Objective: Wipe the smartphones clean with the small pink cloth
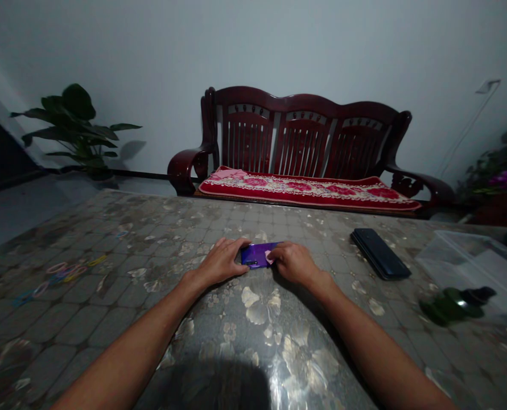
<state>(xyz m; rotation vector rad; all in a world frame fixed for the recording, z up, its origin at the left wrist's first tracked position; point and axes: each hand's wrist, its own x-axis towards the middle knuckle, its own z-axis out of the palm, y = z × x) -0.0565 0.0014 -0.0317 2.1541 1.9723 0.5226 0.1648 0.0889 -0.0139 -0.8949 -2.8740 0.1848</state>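
Observation:
A purple smartphone (257,250) lies back side up on the patterned tablecloth (253,341), its camera strip toward the lower left. My left hand (223,261) grips the phone's left end, thumb at the near edge and fingers at the far edge. Over the phone's right part, my right hand (295,261) has its fingers closed on a small pink cloth (269,257) that touches the phone's back. The fingers hide the right end of the phone and part of the cloth.
Right of my hands lie a dark phone-like stack (380,253), a green bottle (452,304) and a clear plastic box (475,267). Several coloured rubber bands (67,272) are scattered at left. Beyond the table stands a wooden bench (300,142), with a potted plant (78,128) to its left.

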